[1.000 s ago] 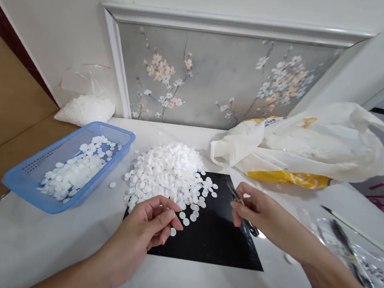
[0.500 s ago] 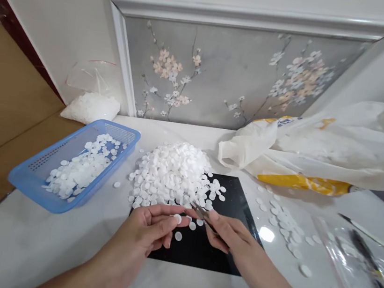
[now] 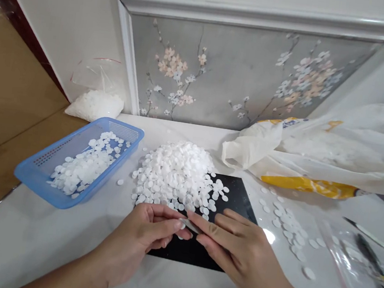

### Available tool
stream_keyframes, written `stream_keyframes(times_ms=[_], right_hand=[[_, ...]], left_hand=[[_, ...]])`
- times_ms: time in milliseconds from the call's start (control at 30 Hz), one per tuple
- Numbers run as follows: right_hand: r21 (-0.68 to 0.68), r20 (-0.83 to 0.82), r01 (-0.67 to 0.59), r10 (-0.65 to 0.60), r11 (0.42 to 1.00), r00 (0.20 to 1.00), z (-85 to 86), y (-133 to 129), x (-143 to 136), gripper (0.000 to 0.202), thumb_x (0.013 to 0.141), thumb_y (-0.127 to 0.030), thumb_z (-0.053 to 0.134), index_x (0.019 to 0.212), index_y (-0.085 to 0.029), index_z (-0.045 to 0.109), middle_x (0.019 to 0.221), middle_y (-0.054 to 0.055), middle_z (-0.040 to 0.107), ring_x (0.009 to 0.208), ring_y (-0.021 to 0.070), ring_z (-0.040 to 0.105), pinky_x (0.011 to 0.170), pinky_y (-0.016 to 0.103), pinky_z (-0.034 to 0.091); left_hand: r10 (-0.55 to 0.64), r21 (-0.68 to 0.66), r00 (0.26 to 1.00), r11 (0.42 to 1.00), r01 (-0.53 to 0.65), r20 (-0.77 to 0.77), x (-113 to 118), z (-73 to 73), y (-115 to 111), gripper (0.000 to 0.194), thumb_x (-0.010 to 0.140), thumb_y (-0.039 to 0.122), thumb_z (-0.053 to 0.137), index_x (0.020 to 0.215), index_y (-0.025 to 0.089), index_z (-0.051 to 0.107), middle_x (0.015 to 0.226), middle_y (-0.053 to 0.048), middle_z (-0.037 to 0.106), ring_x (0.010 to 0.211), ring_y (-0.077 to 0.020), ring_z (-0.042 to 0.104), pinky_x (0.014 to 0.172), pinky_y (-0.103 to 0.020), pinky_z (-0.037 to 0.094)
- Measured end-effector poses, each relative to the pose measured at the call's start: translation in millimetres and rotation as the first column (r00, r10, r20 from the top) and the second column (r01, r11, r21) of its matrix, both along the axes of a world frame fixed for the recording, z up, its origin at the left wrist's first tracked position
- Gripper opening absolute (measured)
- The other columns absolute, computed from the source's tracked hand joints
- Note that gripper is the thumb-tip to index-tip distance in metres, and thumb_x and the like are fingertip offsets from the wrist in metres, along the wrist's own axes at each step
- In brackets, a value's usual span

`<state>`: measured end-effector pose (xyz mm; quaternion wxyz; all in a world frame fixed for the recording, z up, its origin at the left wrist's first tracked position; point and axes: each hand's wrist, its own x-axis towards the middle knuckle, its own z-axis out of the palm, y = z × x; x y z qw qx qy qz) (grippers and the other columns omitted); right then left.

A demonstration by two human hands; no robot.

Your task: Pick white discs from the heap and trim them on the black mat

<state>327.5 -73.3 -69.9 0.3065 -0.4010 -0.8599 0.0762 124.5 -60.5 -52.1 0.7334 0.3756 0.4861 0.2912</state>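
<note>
My left hand [image 3: 150, 233] pinches a small white disc [image 3: 182, 226] between thumb and fingers, above the near part of a black mat [image 3: 195, 254]. From the other side, my right hand [image 3: 245, 248] grips a slim metal tool [image 3: 191, 226]. The tool's tip is at the disc's edge, while the fingers hide most of its length, so its exact kind is unclear. Just beyond both hands rises a heap of white discs [image 3: 174, 174], spread over the far left part of the mat and the tabletop.
A blue plastic basket [image 3: 35, 189] on the left holds many discs. Behind it sits a clear bag of white material [image 3: 96, 104]. At right lie a large white plastic bag [image 3: 339, 154], scattered discs [image 3: 289, 225], and a pen-like tool [image 3: 371, 255] on clear plastic.
My right hand has turned over so its back faces up, with the index finger stretched along the tool. The tool has moved left to the disc. The view has shifted slightly.
</note>
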Motion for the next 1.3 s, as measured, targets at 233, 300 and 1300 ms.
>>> stream_keyframes(times_ms=[233, 300, 1300], right_hand=[[0.108, 0.020, -0.009, 0.007, 0.994, 1.000, -0.9, 1.0, 1.2, 0.031, 0.097, -0.025, 0.043, 0.116, -0.018, 0.067, 0.058, 0.000, 0.053, 0.054, 0.0131, 0.044, 0.050, 0.023, 0.039], [0.130, 0.009, -0.019, 0.017, 0.991, 1.000, -0.5, 1.2, 1.2, 0.030, 0.097, -0.024, 0.044, 0.114, -0.017, 0.068, 0.058, 0.000, 0.052, 0.054, 0.0129, 0.043, 0.050, 0.023, 0.039], [0.215, 0.093, -0.033, 0.013, 0.976, 0.996, 4.0, -2.2, -0.2, 0.029, 0.096, -0.025, 0.046, 0.111, -0.014, 0.069, 0.057, 0.000, 0.053, 0.054, 0.0132, 0.047, 0.050, 0.024, 0.040]], left_hand=[[-0.025, -0.021, 0.999, 0.999, 0.024, -0.028, -1.6, 1.2, -0.4, 0.025, 0.071, 0.033, 0.074, 0.083, 0.012, 0.070, 0.074, -0.008, 0.073, 0.054, -0.0070, 0.038, 0.056, -0.021, 0.032], [-0.041, -0.013, 0.998, 0.999, 0.041, -0.038, -1.7, 3.0, 0.0, 0.025, 0.072, 0.034, 0.074, 0.082, 0.012, 0.070, 0.074, -0.007, 0.073, 0.054, -0.0068, 0.037, 0.057, -0.021, 0.032], [-0.106, 0.014, 0.980, 0.994, 0.110, -0.166, -3.0, 6.1, 1.9, 0.020, 0.072, 0.033, 0.070, 0.079, 0.014, 0.068, 0.068, -0.004, 0.073, 0.054, -0.0075, 0.042, 0.056, -0.021, 0.034]])
